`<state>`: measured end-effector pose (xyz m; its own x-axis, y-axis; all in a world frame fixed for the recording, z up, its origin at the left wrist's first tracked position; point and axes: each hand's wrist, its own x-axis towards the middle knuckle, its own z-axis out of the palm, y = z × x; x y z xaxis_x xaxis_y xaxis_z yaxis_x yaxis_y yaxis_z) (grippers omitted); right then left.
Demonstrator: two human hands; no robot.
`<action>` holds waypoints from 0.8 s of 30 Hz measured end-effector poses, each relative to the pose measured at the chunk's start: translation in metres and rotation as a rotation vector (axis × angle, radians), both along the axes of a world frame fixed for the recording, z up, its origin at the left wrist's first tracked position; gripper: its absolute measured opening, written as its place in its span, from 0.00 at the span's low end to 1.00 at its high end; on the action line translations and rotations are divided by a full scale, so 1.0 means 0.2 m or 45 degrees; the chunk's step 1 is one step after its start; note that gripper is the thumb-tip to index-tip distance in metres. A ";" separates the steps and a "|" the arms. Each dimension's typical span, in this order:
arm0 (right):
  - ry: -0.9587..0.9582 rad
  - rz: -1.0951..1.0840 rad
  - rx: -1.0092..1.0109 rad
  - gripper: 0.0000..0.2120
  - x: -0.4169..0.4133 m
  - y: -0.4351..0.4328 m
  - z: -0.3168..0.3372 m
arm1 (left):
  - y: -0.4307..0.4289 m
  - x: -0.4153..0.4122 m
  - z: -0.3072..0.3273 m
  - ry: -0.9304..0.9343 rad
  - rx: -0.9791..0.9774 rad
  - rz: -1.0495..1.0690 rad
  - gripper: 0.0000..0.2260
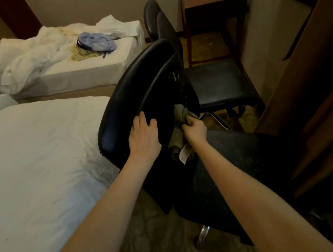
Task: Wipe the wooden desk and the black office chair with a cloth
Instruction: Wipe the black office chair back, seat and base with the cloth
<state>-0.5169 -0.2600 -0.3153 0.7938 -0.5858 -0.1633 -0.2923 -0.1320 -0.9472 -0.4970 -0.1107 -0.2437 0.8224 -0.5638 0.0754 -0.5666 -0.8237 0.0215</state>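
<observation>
Glossy black leather-look chair back (135, 91), soft olive cloth (181, 138), matt speckled seat (241, 171)

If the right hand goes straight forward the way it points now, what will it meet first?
The right hand would probably press its cloth into the black chair's backrest; depth is unclear.

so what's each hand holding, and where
Right hand has its grip on the olive cloth, at its bunched middle; left hand only rests on the office chair's backrest.
</observation>
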 end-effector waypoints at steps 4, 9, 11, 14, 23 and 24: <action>-0.162 0.007 -0.075 0.23 -0.03 0.17 0.07 | -0.01 0.05 0.00 -0.025 -0.104 0.020 0.17; -0.198 0.093 -0.266 0.26 -0.10 0.41 -0.17 | 0.00 0.08 -0.08 -0.191 -0.062 0.051 0.14; -0.115 0.003 -0.096 0.25 -0.07 0.37 -0.24 | 0.00 0.09 -0.11 -0.232 -0.009 0.034 0.14; 0.191 0.032 -0.042 0.24 -0.06 0.24 -0.39 | -0.04 0.08 -0.11 -0.242 0.061 0.062 0.15; 0.203 -0.049 0.246 0.17 -0.05 -0.10 -0.38 | -0.14 0.17 -0.07 -0.195 0.222 -0.074 0.21; 0.100 -0.097 0.224 0.17 0.00 -0.10 -0.29 | -0.17 0.19 -0.06 -0.165 0.232 -0.083 0.22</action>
